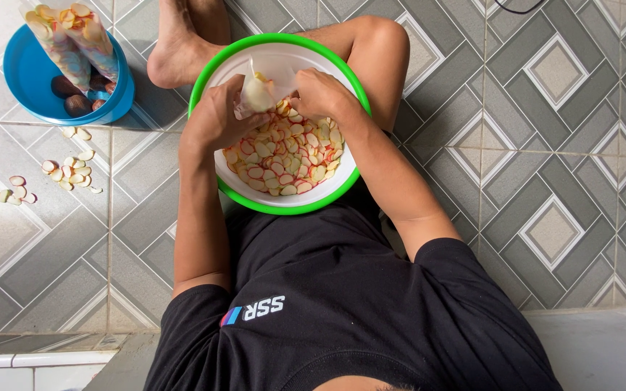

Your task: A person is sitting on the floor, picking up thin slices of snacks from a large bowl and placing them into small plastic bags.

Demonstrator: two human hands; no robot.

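Both hands [215, 119] [320, 94] hold bag [259, 90], apparently, over bowl [284, 206].

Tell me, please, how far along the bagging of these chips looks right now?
Done: filled bags stand in the blue bowl. In hand: the left hand and right hand hold a small clear bag over the green-rimmed bowl. Left: many chips in it, and some spilled chips.

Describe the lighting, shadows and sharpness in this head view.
Head view: soft, even daylight with no harsh glare; the green-rimmed bowl casts only a faint shadow on the tiled floor. The chips and both hands, left and right, look sharp; the black shirt loses detail at the bottom edge.
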